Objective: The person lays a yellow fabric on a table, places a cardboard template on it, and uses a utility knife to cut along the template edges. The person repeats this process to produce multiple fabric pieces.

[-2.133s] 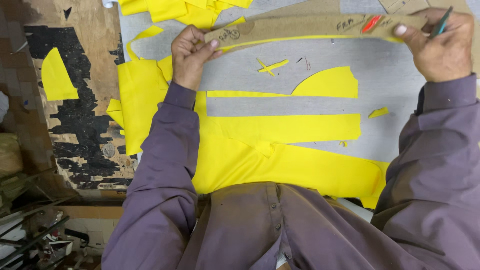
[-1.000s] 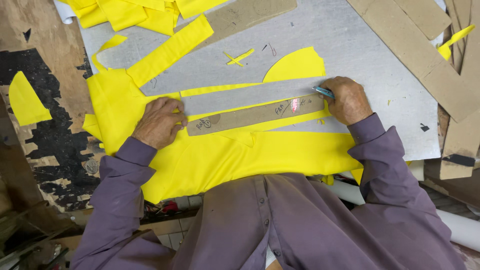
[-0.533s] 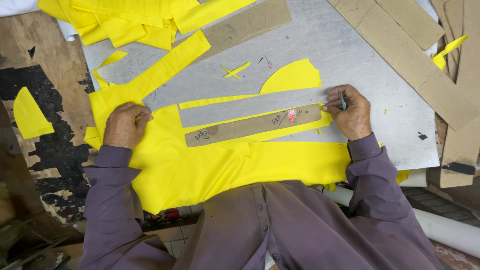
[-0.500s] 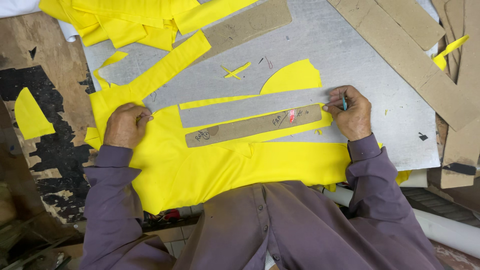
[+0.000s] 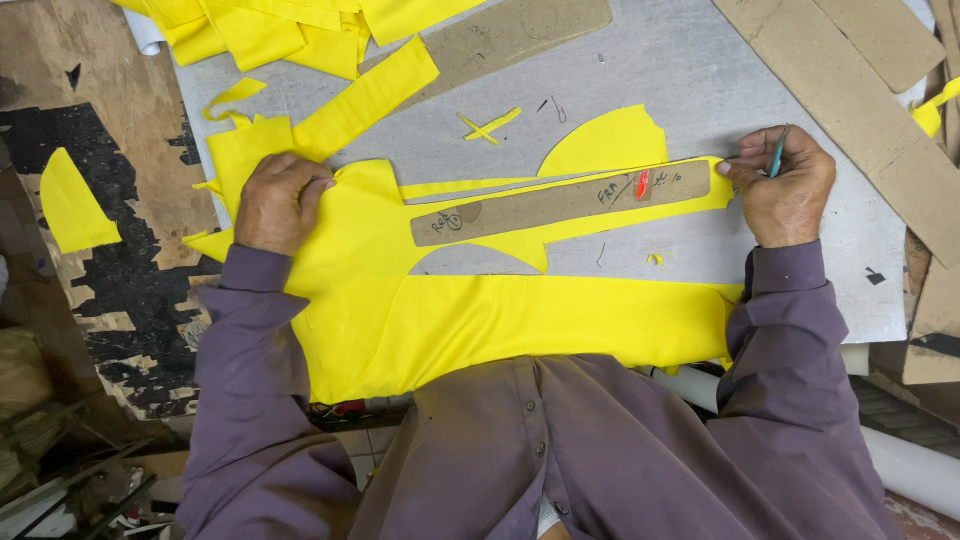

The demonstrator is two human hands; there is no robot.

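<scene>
A large piece of yellow fabric (image 5: pixel 480 320) lies across the grey table (image 5: pixel 700 60) in front of me. On its upper strip rests a long brown cardboard pattern (image 5: pixel 560 205) with marks on it. My left hand (image 5: pixel 280 200) grips the fabric's left end, fingers curled into the cloth. My right hand (image 5: pixel 785 185) holds a teal marking pencil (image 5: pixel 776 160) at the right end of the strip, pinching the fabric's tip there. A half-round yellow cutout (image 5: pixel 605 143) sits just above the pattern.
A heap of yellow offcuts (image 5: pixel 290 30) lies at the top left, with a loose strip (image 5: pixel 365 98) below it. Cardboard pattern pieces (image 5: pixel 850 80) are stacked at the right, another (image 5: pixel 510 35) at the top. Worn wooden boards (image 5: pixel 90 120) with a yellow scrap (image 5: pixel 70 200) lie left.
The fabric strip with the cardboard pattern has been pulled taut and shifted; my left hand moved up to the fabric's left end, my right hand slid out to the strip's right tip.
</scene>
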